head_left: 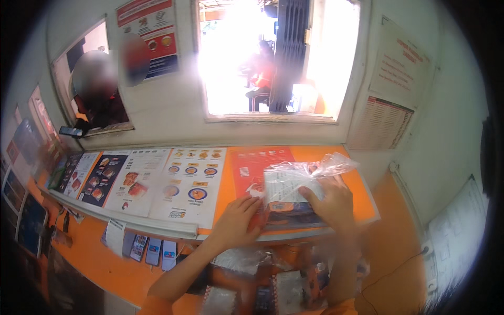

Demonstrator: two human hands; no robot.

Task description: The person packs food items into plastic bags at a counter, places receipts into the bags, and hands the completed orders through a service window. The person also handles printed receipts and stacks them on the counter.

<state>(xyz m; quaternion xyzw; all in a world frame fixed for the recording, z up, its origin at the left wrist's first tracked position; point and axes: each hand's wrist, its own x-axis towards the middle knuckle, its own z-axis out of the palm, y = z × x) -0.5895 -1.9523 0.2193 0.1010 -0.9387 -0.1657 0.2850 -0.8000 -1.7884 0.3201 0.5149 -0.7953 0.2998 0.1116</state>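
On the counter's raised ledge stands a clear plastic bag (294,181), its gathered top bunched toward the upper right. Inside it show a white printed paper (286,189) and a dark package (291,214). My right hand (331,205) grips the bag's right side, thumb over the front. At the left side, my left hand (239,220) presses against the bag with bent fingers; where they meet it is partly hidden. Below my forearms, on the lower surface, lie several more plastic-wrapped packages (289,291), blurred in places.
Menu sheets (191,184) cover the orange ledge (310,153). Several phones (153,251) lean below its front edge. A person (100,100) stands at the left window opening, a phone (71,131) near the sill. Another person (262,76) sits outside the bright middle window. A cable (396,269) runs at right.
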